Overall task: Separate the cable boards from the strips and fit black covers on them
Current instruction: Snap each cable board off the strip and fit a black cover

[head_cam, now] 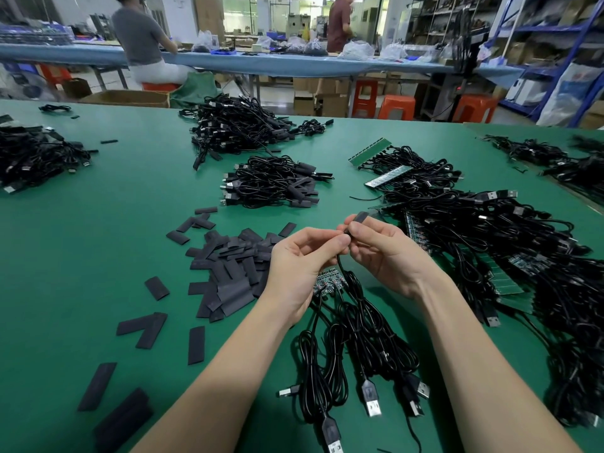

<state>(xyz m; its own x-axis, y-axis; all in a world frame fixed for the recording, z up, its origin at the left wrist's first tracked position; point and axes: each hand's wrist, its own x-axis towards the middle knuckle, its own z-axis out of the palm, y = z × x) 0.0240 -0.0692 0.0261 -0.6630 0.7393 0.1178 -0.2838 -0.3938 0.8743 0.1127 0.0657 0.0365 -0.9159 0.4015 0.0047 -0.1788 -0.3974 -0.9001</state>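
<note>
Above the green table (98, 243), my right hand (382, 253) pinches a small black cover (359, 220) on the end of a cable. My left hand (300, 263) pinches the same cable (340, 261) just below the cover. The board inside the cover is hidden. Beneath my hands lies a short strip of boards (327, 282) with black USB cables (359, 348) trailing toward me. A heap of flat black covers (228, 273) sits just left of my left hand.
Board strips with tangled cables (490, 243) fill the right side. Piles of covered cables (274, 184) lie ahead, a bigger pile (235, 125) sits behind them, and another (32, 158) at far left. Loose covers (143, 328) are scattered near left. Two people work at a far bench.
</note>
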